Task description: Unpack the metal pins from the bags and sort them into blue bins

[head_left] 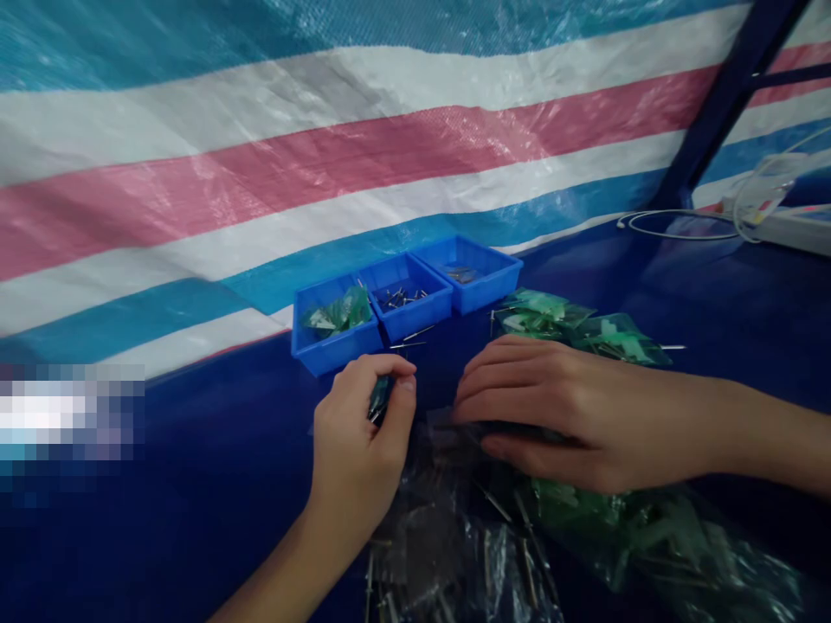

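Note:
My left hand (363,441) is closed, its thumb near the curled fingertips. A dark, glinting bit shows inside the curl, but I cannot make out its kind. My right hand (551,407) reaches in from the right, palm down, fingers stretched out over a clear plastic bag (447,433); its fingertips' undersides are hidden. Below the hands lies a clear bag of thin metal rods (454,562). Green-tinted bags (649,528) with pale pieces and rods lie beneath my right wrist. A few loose metal rods (409,344) lie just beyond my left hand.
Three blue trays stand in a row at the back: a left tray (334,350) with green bags, a middle tray (419,322) with metal pieces, a right tray (486,294) with a few pieces. More green bags (545,311) lie beyond my right hand. A striped sheet (389,156) hangs behind.

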Motion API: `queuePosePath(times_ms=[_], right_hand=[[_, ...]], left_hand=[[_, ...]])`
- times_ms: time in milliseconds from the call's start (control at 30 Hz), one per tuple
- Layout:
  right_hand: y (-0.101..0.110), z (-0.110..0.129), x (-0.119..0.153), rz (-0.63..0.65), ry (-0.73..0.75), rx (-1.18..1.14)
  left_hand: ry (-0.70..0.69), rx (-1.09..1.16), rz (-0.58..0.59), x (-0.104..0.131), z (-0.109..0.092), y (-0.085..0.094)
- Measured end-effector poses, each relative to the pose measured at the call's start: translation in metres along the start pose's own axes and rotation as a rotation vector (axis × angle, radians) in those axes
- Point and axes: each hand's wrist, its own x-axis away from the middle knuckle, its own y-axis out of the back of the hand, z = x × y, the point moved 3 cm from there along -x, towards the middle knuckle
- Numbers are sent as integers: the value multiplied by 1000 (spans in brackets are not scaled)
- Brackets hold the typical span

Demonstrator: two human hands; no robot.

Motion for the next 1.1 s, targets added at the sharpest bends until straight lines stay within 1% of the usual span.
queuePosePath(times_ms=[100,233,400,467,667,767,833,967,1033,1100], right_hand=[[-9,-1,4,53,-60,16],[-22,-3,4,63,-151,31],[-28,-3,4,27,-315,-92],[-27,-2,4,-7,-339,-152],[-19,-2,3,-182,-292,-275],[-17,-2,4,-267,-307,-317],[-17,-2,4,-308,-315,-351],[-18,-5,6,-366,-310,-461],[-18,-9,7,-394,-351,-565],[-18,-13,7,-379,-425,-670]], left_hand=[[-21,-23,4,0,-2,-1],[-45,-35,-1,-1,-3,-2],[-104,-19,10,0,-6,0],[-109,-12,35,0,-6,0],[-93,83,154,-1,-5,-3],[-117,130,218,-2,-6,-5],[-157,110,251,-2,-7,-6],[-231,88,300,-1,-9,-9],[-234,102,306,-1,-9,-9],[-225,101,292,-1,-9,-9]])
